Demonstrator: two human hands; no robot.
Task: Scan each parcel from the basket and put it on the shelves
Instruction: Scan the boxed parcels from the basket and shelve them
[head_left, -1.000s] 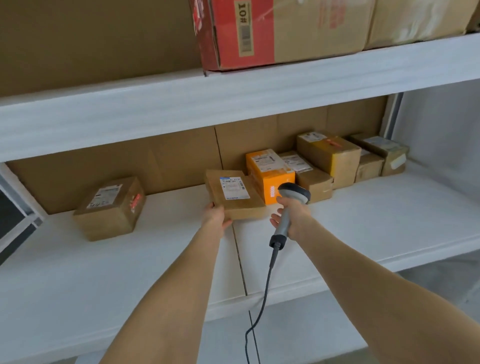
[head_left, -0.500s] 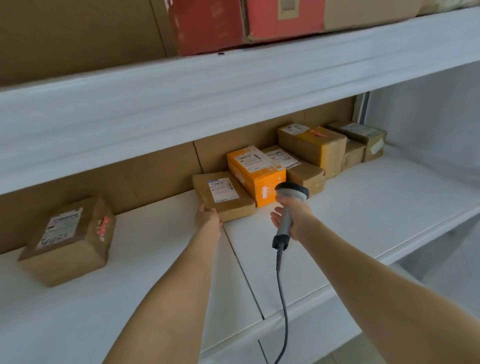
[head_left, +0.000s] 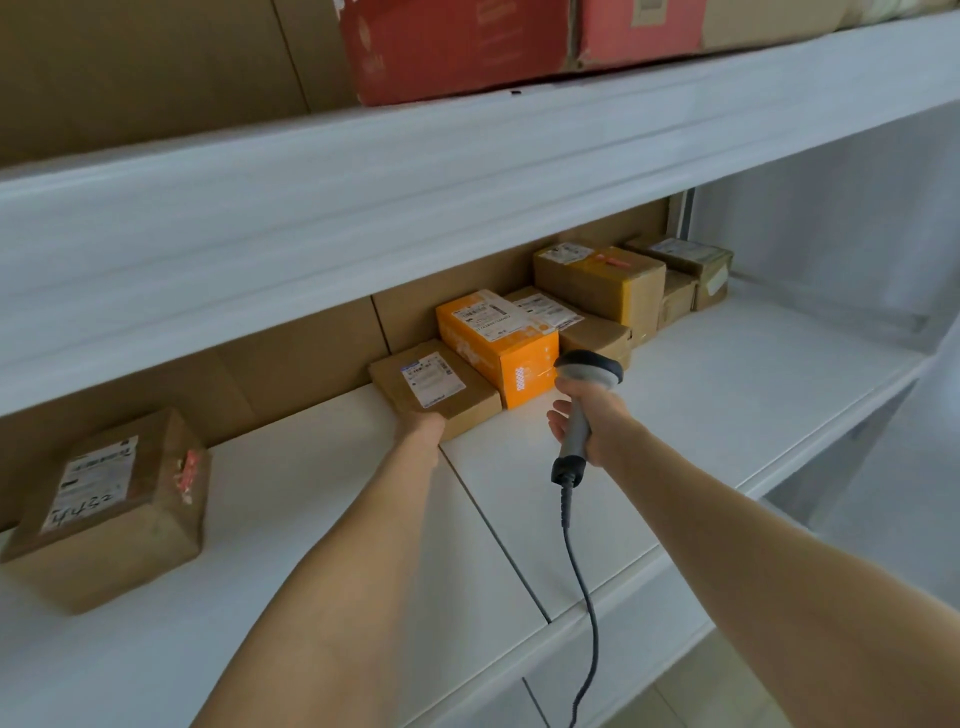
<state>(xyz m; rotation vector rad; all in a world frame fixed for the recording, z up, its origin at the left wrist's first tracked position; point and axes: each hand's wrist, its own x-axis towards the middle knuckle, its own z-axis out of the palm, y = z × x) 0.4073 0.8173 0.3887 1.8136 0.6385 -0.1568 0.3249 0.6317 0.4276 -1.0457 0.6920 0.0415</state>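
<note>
Left hand (head_left: 423, 427): arm stretched forward, touching the parcel's (head_left: 434, 387) near edge; fingers were hidden, so I cannot tell its grip.
Right hand (head_left: 602, 423): gripped the scanner (head_left: 589, 370), head pointing forward.
Parcel: lay on the shelf (head_left: 753, 384) just beyond the left hand, its right side against the orange box (head_left: 498, 345).
Room: open shelf left of the left hand, right of the right.

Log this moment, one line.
left hand: touches parcel front edge | parcel: on shelf, beside orange box | right hand: grips scanner | step: shelving
</note>
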